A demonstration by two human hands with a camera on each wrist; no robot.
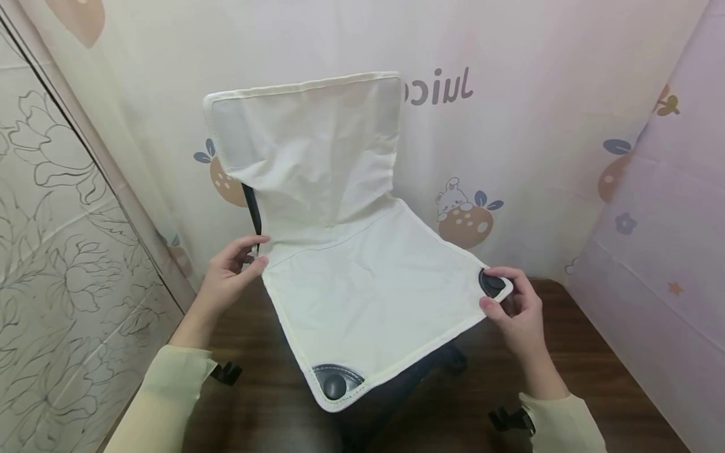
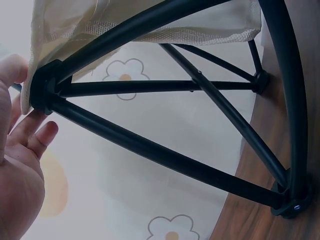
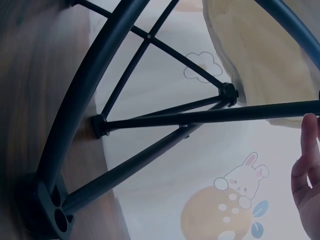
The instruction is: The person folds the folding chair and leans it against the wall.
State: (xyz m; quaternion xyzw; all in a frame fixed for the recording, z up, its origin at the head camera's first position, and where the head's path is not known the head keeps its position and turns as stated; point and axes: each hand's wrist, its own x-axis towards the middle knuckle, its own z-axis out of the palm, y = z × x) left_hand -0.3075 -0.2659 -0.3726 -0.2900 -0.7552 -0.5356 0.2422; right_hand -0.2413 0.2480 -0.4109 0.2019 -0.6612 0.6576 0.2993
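A folding camping chair with a cream fabric seat (image 1: 368, 283) and backrest (image 1: 317, 138) stands on a dark wooden tabletop. Its black tube frame (image 2: 150, 150) shows beneath the fabric in both wrist views. My left hand (image 1: 229, 270) holds the seat's left edge near the backrest fold, thumb and fingers around a black joint (image 2: 46, 87). At the seat's right front corner, my right hand (image 1: 518, 308) grips the edge beside a black corner patch (image 1: 491, 283). In the right wrist view, a fingertip touches the end of a black tube (image 3: 240, 112). The near corner has another black patch (image 1: 335, 382).
Wooden tabletop (image 1: 566, 352) spreads under the chair. Behind it hangs a pale curtain (image 1: 538, 157) printed with fruit and a rabbit. A panel with flower line drawings (image 1: 62, 251) closes the left side. Black straps with small mounts (image 1: 228, 373) sit at both wrists.
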